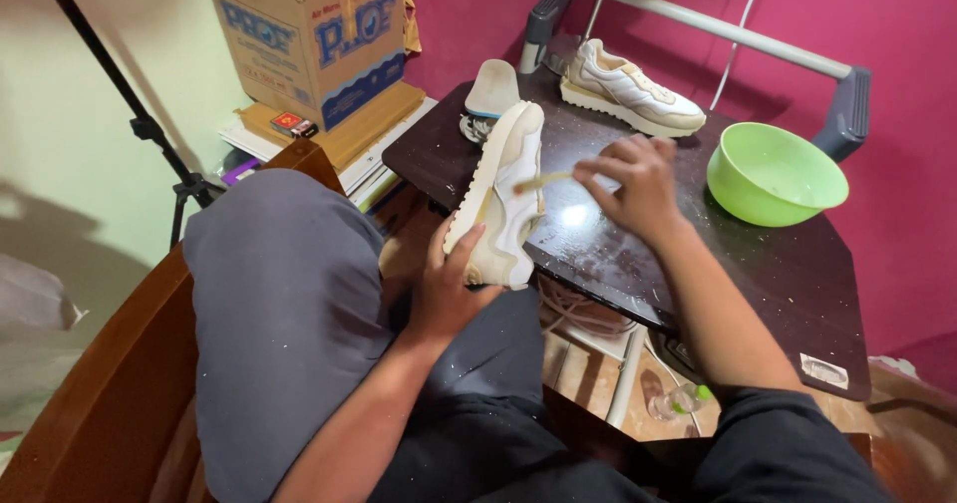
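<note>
We steady a pale sneaker point(503, 199) with our left hand point(449, 289), fingers wrapped around its heel end, toe propped against the dark table point(758, 264). Our right hand point(633, 184) pinches a small brush point(543, 181) against its side. The second sneaker point(630, 89), an insole point(492, 88) and a green bowl point(773, 174) sit behind; scrubbing looks midway, that second sneaker apparently untouched.

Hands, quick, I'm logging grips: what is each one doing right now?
Left hand: closed around the heel end of the cream sneaker, holding it up.
Right hand: fingers pinched on a small brush against the sneaker.
</note>
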